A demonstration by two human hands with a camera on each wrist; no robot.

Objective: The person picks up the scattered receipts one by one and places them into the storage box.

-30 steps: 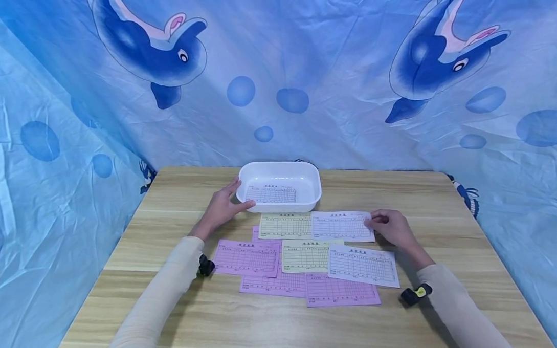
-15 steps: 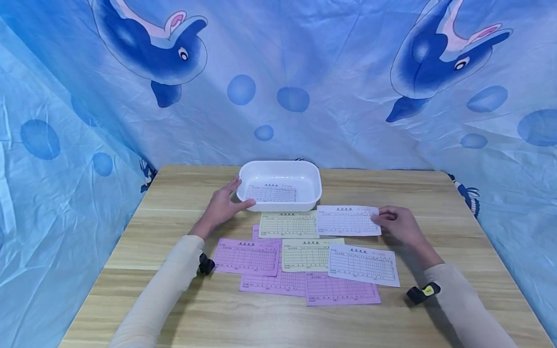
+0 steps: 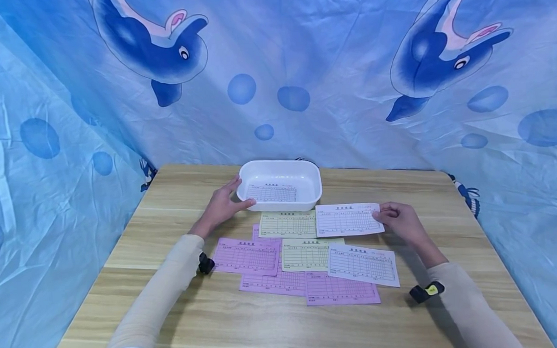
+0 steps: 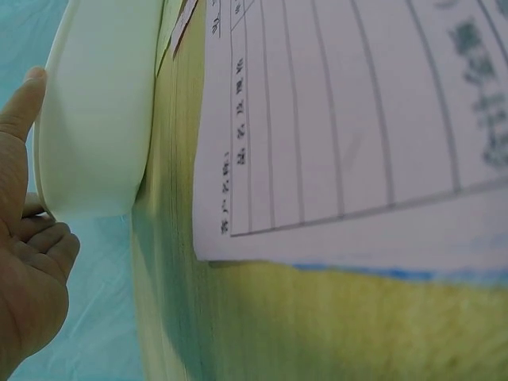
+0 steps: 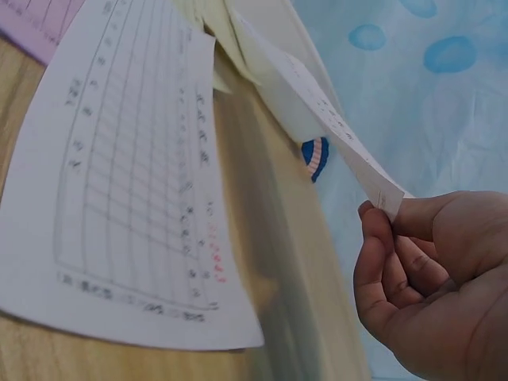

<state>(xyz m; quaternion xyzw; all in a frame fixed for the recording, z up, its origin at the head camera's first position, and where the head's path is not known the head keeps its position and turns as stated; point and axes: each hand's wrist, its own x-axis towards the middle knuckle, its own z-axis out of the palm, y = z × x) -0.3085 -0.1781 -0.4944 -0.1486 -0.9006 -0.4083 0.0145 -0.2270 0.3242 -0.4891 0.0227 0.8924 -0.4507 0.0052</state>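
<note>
My left hand [image 3: 221, 206] holds the left front corner of a white plastic tray [image 3: 284, 206], thumb on the front rim and fingers at the left end. A printed white receipt slip [image 3: 272, 193] lies inside the tray. My right hand [image 3: 402, 222] pinches the right edge of another white receipt slip [image 3: 344, 221] between thumb and fingers. In the right wrist view this pinched slip [image 5: 341, 135] is raised and slants up toward the fingertips. Its left edge meets a yellow slip [image 3: 287, 225] in the head view.
Nearer me on the wooden table [image 3: 247, 328] lie a second yellow slip [image 3: 304, 256], a white slip [image 3: 362, 266] and several overlapping pink slips [image 3: 246, 257]. A blue dolphin-print cloth [image 3: 274, 56] hangs behind and beside the table.
My right hand has moved slightly right and away from me, lifting the white slip and sliding it off part of the yellow one. The left hand stays at the tray.
</note>
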